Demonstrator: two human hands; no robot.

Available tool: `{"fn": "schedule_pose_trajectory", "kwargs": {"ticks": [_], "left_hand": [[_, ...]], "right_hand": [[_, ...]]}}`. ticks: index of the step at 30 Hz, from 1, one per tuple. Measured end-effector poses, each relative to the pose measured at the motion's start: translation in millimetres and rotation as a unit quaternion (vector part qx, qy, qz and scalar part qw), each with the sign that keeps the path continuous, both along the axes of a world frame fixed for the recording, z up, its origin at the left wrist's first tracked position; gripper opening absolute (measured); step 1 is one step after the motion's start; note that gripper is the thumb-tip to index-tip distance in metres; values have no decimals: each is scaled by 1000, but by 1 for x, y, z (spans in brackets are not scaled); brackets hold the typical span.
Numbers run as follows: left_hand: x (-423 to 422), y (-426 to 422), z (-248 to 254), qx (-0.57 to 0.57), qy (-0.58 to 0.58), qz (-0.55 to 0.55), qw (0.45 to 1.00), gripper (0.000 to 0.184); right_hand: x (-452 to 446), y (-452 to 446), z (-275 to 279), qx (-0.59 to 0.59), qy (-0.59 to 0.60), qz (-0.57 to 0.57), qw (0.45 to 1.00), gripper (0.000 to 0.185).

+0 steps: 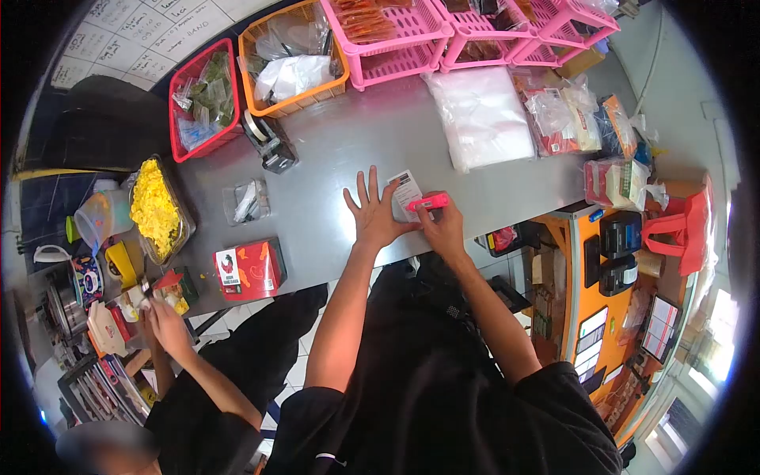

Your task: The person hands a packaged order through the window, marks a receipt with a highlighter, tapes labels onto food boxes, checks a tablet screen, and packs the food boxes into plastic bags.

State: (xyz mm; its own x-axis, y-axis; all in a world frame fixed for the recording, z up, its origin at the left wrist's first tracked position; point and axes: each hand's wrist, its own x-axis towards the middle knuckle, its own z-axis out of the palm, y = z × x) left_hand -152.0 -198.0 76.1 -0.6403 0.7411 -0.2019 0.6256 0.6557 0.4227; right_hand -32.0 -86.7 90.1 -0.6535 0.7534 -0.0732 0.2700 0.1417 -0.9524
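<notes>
My left hand [375, 215] lies flat with its fingers spread on the steel table [324, 178], its thumb side on the lower left edge of a printed paper slip [406, 187]. In my right hand [445, 234] is a chunky pink highlighter [431, 201], gripped between thumb and fingers over the slip's lower right part. Whether its tip touches the paper cannot be made out. To the left of my left hand stands a red box [248, 269] with printed pictures.
A tape dispenser [273, 146], a small clear container [247, 202] and a tray of yellow food [157, 210] stand leftward. Red [176, 119] and orange [297, 93] baskets, pink racks [404, 47] and plastic bags [483, 119] line the back. A co-worker's hands [168, 328] are at lower left.
</notes>
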Motion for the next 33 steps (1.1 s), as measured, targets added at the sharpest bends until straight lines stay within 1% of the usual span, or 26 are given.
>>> {"fn": "schedule_pose_trajectory", "kwargs": {"ticks": [1, 2, 4, 5, 7, 8, 10, 14, 16, 17, 19, 20, 22, 23, 25, 26, 28, 29, 31, 32, 33], "left_hand": [[0, 0, 1, 1, -3, 0, 1000, 117], [0, -1, 0, 1, -6, -1, 1000, 117], [0, -1, -2, 14, -9, -3, 1000, 117], [0, -2, -3, 26, -13, -5, 1000, 117], [0, -3, -2, 22, -14, -5, 1000, 118], [0, -2, -3, 21, -16, -6, 1000, 118], [0, -2, -4, 25, -13, -7, 1000, 119], [0, -2, -9, 21, 12, -7, 1000, 119], [1, -2, -8, 17, 10, -7, 1000, 119], [1, -1, -7, 13, 10, -6, 1000, 120], [0, -1, -6, 11, 7, -7, 1000, 120], [0, -2, -6, 8, 2, -8, 1000, 120], [0, -2, -6, 8, 5, -7, 1000, 120], [1, -1, -6, 8, 7, -7, 1000, 120], [1, -1, -7, 10, 5, -7, 1000, 119], [1, -1, -7, 11, 2, -3, 1000, 118], [1, -1, -7, 12, 2, -4, 1000, 118], [1, -2, -6, 13, 2, -7, 1000, 117], [0, -2, -5, 8, 1, -8, 1000, 117], [0, -1, -4, 4, 0, -7, 1000, 117], [1, -1, -3, 5, 0, -6, 1000, 117]], "right_hand": [[1, 0, 2, 24, -19, -1, 1000, 20], [2, 0, 0, 23, -19, -1, 1000, 20], [7, 3, -10, 53, 3, -58, 997, 21], [12, 5, -18, 52, 4, -58, 997, 21], [22, 9, -34, 19, 5, -92, 996, 22], [22, 8, -36, 20, 5, -91, 996, 22], [26, 7, -38, -24, 30, -96, 995, 22], [16, -1, -16, -3, 31, -58, 998, 21], [14, -4, -10, -4, -18, -15, 1000, 20], [14, -2, -13, -3, -18, -16, 1000, 20], [12, 2, -21, 26, 15, -94, 995, 20], [12, 3, -18, 26, 14, -94, 995, 20], [11, 6, -12, 62, 9, -52, 997, 21], [12, 5, -6, 62, 8, -55, 997, 21], [11, 4, 5, 22, -15, 35, 999, 20], [12, 5, 2, 22, -15, 35, 999, 20], [9, 8, -4, 84, 3, -63, 994, 20], [9, 6, -1, 83, 3, -63, 995, 20], [10, 3, 5, 80, 5, 66, 995, 19], [11, 2, 4, 80, 5, 66, 995, 19], [10, 0, 3, 62, 11, 0, 998, 19]]}}
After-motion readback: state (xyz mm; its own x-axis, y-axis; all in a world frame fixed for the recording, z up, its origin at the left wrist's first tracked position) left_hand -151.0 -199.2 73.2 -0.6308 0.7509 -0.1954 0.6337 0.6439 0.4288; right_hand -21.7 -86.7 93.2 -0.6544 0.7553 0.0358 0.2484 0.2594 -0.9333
